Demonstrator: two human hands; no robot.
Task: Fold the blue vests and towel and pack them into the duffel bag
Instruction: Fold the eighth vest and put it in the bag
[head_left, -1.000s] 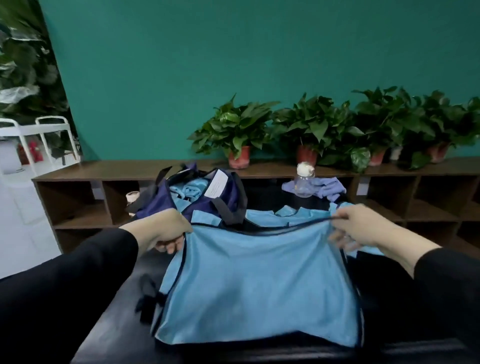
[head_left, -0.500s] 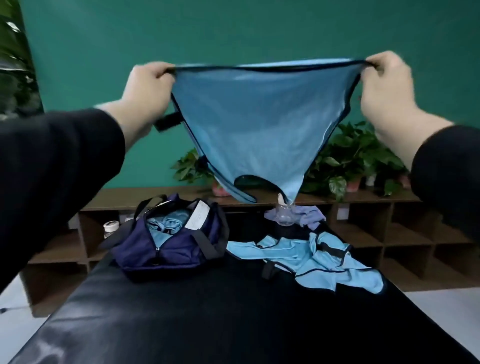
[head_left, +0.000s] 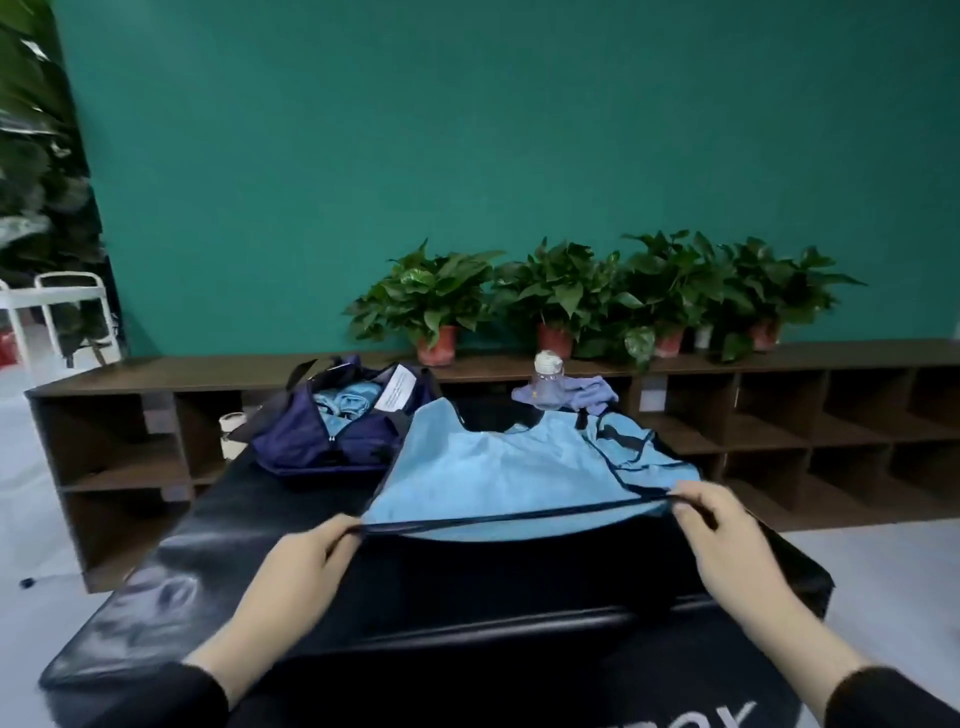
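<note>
We are pinching the dark-trimmed hem of a light-blue fabric vest (head_left: 498, 473) with our left hand (head_left: 306, 558) and right hand (head_left: 719, 535), spreading it flat on the black padded table (head_left: 156, 597). Blue cloth is already sitting inside the open navy duffel bag (head_left: 332, 426) beyond; another vest (head_left: 639, 457) and the lavender towel (head_left: 592, 392) are awaiting folding.

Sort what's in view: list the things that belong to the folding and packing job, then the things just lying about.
Job:
- vest, hem pinched by left hand and right hand
- second vest, lying beside it
- open duffel bag, blue cloth inside
- purple towel

Lying about:
- bottle
- potted plants
- shelf
- jar
</note>
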